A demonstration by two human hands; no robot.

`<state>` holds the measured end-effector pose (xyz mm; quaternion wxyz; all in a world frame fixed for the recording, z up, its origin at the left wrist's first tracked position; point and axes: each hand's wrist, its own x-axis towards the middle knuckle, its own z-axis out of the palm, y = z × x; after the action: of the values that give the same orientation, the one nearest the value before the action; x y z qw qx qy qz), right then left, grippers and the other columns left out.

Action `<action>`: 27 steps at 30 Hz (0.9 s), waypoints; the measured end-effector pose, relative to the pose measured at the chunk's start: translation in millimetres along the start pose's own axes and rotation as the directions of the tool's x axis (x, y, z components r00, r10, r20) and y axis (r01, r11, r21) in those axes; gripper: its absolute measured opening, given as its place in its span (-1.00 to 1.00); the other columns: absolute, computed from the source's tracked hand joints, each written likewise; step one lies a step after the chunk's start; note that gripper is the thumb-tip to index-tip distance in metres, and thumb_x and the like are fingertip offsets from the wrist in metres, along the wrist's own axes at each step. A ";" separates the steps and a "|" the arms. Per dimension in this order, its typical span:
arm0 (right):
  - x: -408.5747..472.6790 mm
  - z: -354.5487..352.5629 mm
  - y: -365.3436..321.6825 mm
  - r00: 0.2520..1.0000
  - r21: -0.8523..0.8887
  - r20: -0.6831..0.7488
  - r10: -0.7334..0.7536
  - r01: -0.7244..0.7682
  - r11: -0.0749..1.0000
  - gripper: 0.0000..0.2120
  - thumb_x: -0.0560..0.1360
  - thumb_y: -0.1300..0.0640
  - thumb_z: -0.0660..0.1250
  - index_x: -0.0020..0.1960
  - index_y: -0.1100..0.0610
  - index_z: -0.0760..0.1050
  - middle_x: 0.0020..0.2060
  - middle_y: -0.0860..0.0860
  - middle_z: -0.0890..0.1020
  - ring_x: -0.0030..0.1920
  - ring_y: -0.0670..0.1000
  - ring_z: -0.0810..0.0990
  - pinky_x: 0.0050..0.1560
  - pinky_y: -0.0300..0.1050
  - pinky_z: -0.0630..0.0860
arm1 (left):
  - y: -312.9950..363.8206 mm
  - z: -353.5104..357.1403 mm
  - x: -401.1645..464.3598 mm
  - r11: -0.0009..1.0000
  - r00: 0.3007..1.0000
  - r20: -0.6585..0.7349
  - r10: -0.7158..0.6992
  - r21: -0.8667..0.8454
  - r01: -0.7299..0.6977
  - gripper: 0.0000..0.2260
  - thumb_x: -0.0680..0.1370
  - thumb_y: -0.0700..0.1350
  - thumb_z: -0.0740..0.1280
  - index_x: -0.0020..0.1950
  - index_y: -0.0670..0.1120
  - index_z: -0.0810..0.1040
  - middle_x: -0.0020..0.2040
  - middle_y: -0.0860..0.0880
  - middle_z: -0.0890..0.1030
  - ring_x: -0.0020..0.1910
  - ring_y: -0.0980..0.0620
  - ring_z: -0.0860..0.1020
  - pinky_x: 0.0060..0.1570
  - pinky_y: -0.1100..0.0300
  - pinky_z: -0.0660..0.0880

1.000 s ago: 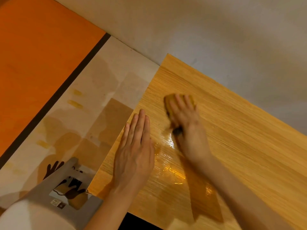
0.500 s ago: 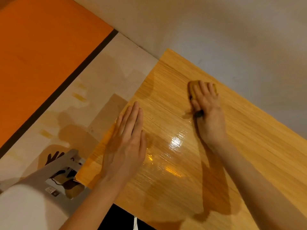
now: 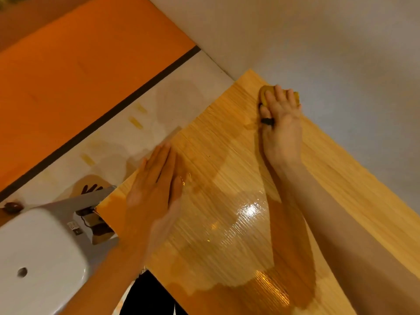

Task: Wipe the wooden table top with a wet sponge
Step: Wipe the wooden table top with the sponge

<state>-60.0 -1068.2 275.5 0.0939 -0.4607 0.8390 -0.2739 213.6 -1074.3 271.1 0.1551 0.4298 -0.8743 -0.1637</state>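
My right hand (image 3: 280, 128) lay over the sponge (image 3: 264, 94), fingers curved down on it and pressing it to the table (image 3: 341, 178), close to the far corner. The sponge showed only past my fingertips; the rest sat under the palm. My left hand (image 3: 154, 189) was flat, fingers straight and together, braced on the wood beside the near-left edge, well apart from the right one.

I judged the main risk was overshoot: the wall (image 3: 318, 42) stood just beyond the fingertips, so a further push would have jammed the sponge against it or run it off the edge to the left of them. A wet sheen (image 3: 247, 212) lay between my hands and back toward my wrist; if my flat left palm had slid onto it, the brace could have slipped. Dry-looking wood to the right of my forearm suggested that part was not yet wiped.
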 end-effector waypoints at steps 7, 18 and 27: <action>-0.5 41.2 -41.4 0.808 0.049 0.214 -0.549 0.553 0.832 -0.63 0.62 0.09 0.17 0.39 0.17 0.43 0.42 0.14 0.40 0.49 0.17 0.22 0.53 0.06 -0.05 | 3.7 3.2 -10.8 0.995 0.995 0.013 -0.095 0.008 0.095 -0.56 0.69 -0.08 0.11 0.56 -0.16 0.27 0.59 -0.09 0.25 0.59 0.01 0.19 0.56 -0.05 0.16; 67.5 36.6 -75.6 0.799 -0.271 0.419 -0.432 0.564 0.780 -0.70 0.63 0.00 0.09 -0.03 0.14 0.52 -0.19 0.08 0.54 -0.03 0.13 0.46 -0.01 -0.01 0.33 | 3.2 -1.8 -11.0 0.990 0.983 0.127 -0.136 0.042 0.132 -0.52 0.70 -0.02 -0.02 0.62 -0.13 0.11 0.64 -0.05 0.08 0.61 0.10 -0.01 0.59 0.11 0.00; 94.7 11.9 -45.9 0.843 -0.126 0.400 -0.360 0.439 0.889 -0.62 0.63 -0.05 0.09 0.00 0.18 0.57 -0.05 0.08 0.59 0.12 0.13 0.49 0.11 0.03 0.42 | 5.0 -1.7 -12.7 0.990 0.988 0.091 -0.126 0.074 0.120 -0.52 0.72 -0.04 0.03 0.62 -0.14 0.10 0.64 -0.03 0.08 0.62 0.09 0.04 0.58 0.11 0.09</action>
<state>-74.9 -1170.2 299.6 0.1393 -0.6762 0.7157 -0.1053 218.2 -1061.5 273.1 0.0881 0.4797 -0.8576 -0.1633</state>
